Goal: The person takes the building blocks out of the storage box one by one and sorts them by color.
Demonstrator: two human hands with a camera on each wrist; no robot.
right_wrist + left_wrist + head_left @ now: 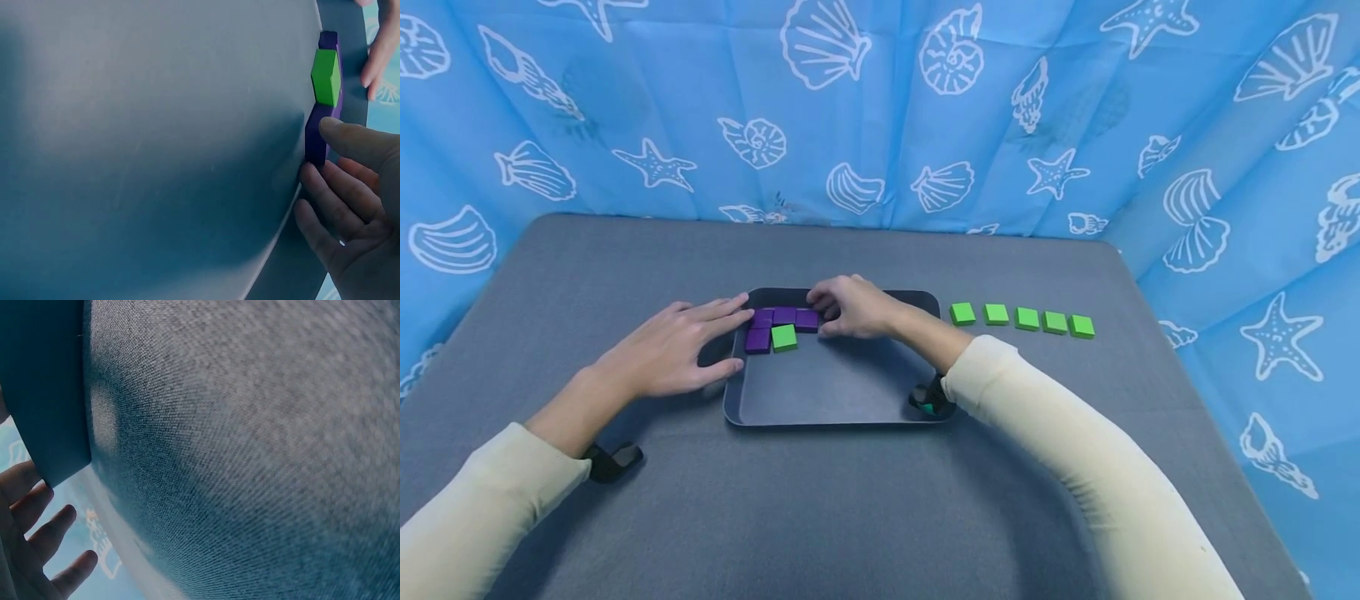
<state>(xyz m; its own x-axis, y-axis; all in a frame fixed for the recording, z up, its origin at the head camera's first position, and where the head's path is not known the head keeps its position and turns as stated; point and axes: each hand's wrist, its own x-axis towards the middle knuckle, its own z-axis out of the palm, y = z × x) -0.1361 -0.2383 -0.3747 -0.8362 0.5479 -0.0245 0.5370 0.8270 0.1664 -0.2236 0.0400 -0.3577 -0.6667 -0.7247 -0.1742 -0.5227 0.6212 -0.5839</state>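
Observation:
In the head view, purple square tiles point(758, 340) and one green tile point(784, 337) lie together in the far left corner of a dark tray point(820, 396). My right hand point(857, 308) is at the right end of the back row, its fingers curled and its thumb against the end purple tile point(807, 321). In the right wrist view, that purple tile point(316, 134) sits between thumb and fingers. My left hand point(673, 346) lies along the tray's left rim, fingers spread and fairly straight. The left wrist view shows its fingers point(51, 534) by the tray's outer wall point(50, 381).
Several green tiles point(1027, 318) stand in a spaced row on the grey table point(850, 508), right of the tray. A blue curtain point(880, 108) with white shells and starfish hangs behind the table and along its right side.

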